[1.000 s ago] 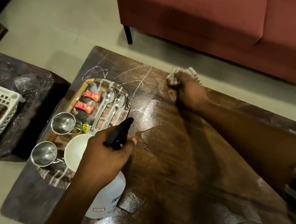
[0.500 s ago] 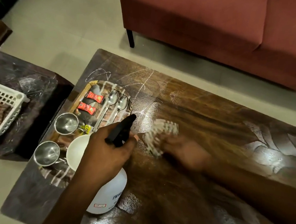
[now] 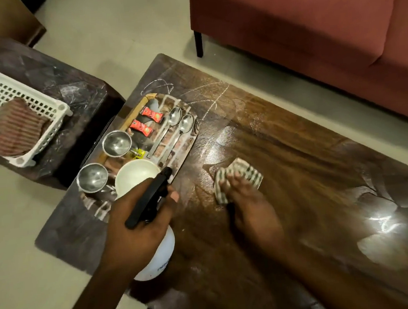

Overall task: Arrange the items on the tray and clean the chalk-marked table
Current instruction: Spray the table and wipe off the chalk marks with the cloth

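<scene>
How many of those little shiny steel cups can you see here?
2 steel cups. One stands at the tray's left edge; the other is nearer the person, left of the white bowl. The left hand holding the spray bottle may hide more.

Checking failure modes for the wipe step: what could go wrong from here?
1. The spray bottle nozzle, held in the left hand, is close to the white bowl; a squirt could wet the bowl and the tray items.
2. Chalk marks lie right beside the tray; the cloth under the right hand might nudge it or the spoons when wiping there.
</scene>
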